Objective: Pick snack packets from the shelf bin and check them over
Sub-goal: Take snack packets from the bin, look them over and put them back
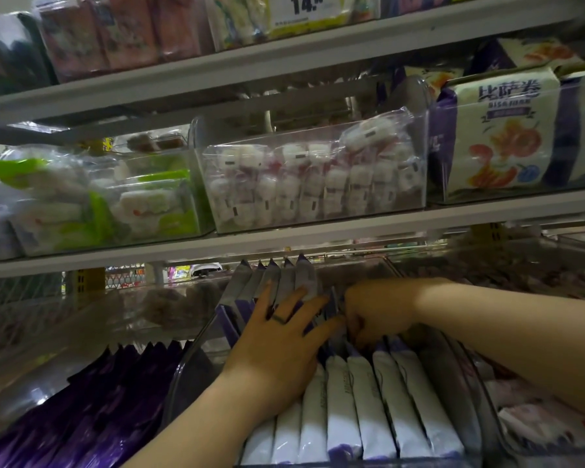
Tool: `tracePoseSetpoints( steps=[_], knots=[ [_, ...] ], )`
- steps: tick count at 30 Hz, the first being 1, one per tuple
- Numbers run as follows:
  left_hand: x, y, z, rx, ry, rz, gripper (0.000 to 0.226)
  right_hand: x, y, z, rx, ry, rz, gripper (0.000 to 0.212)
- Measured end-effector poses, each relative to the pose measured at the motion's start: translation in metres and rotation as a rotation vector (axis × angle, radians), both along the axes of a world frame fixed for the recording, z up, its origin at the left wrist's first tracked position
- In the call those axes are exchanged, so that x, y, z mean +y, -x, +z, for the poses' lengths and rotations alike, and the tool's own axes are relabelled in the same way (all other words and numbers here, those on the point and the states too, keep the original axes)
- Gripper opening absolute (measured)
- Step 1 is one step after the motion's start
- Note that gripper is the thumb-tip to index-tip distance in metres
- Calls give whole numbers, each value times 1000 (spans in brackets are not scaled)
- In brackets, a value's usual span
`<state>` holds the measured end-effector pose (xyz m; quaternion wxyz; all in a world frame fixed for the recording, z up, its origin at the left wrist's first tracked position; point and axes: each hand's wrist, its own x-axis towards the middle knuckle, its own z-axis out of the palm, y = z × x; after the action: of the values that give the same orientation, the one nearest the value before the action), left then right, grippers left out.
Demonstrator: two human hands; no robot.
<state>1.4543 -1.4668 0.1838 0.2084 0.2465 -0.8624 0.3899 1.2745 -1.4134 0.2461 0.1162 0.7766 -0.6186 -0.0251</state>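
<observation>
You are at the picking step: both hands are inside the clear bin (187, 358) on the lower shelf, where the white and purple packets (362, 400) stand on their edges in rows. Your left hand (281, 336) is open, its fingers spread flat against the packets at the back and pressing on them. Your right hand (374, 310) is curled down into the row and seems to pinch the top edge of one packet (332, 304). The fingertips are hidden, so the grip is only my judgement. No packet is out of the bin yet. The next move, I think, is to lift this one straight up and bring it toward you for checking. The shelf above (318, 233) hangs low over the bin and leaves little room, so mind it. Dark purple bags (115, 393) lie just beside the bin on the left, and the packets are packed tightly, so a neighbour may come up together with yours.
</observation>
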Motion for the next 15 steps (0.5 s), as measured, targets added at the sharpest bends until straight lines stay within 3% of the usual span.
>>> tracePoseSetpoints(
  steps=[5, 9, 11, 15],
  knots=[
    [-8, 1, -3, 54, 2, 63, 62, 0, 7, 0, -21, 231, -20, 19],
    [3, -1, -1, -9, -19, 22, 60, 4, 17, 3, -239, 508, -23, 17],
    [-2, -1, -3, 31, 36, -37, 60, 10, 20, 0, -378, 552, 29, 15],
    [-5, 1, -1, -9, 19, 64, 62, 38, 19, -7, -797, 583, 181, 13]
  ],
)
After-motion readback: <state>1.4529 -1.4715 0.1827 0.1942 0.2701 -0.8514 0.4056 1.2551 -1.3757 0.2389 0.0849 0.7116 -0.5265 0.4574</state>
